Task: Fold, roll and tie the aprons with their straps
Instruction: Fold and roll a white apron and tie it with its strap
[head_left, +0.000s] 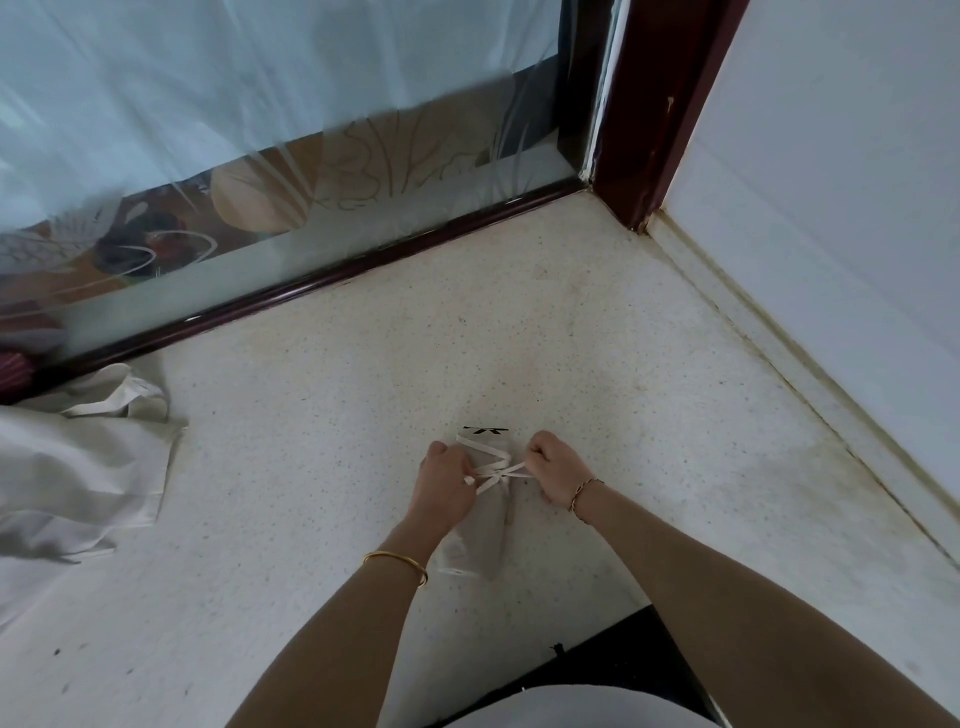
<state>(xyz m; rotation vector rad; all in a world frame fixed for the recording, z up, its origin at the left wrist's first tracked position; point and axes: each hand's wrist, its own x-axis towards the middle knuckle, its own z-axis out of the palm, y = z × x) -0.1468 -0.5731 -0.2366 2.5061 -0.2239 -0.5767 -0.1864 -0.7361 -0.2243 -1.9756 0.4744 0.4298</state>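
A rolled beige apron (485, 535) lies lengthwise on the speckled counter (322, 467), its far end showing a black mark. Its white straps (498, 470) cross over the roll and meet in a knot. My left hand (447, 486) pinches one strap end on the roll's left side. On the right side, my right hand (553, 467) is fisted round the other strap end, and the strap runs taut between my hands.
A heap of loose beige aprons (78, 467) lies at the left edge of the counter. A glass partition with a dark red frame (322, 283) bounds the far side, a white wall (831, 234) the right. The counter's near edge (587, 660) is by my body.
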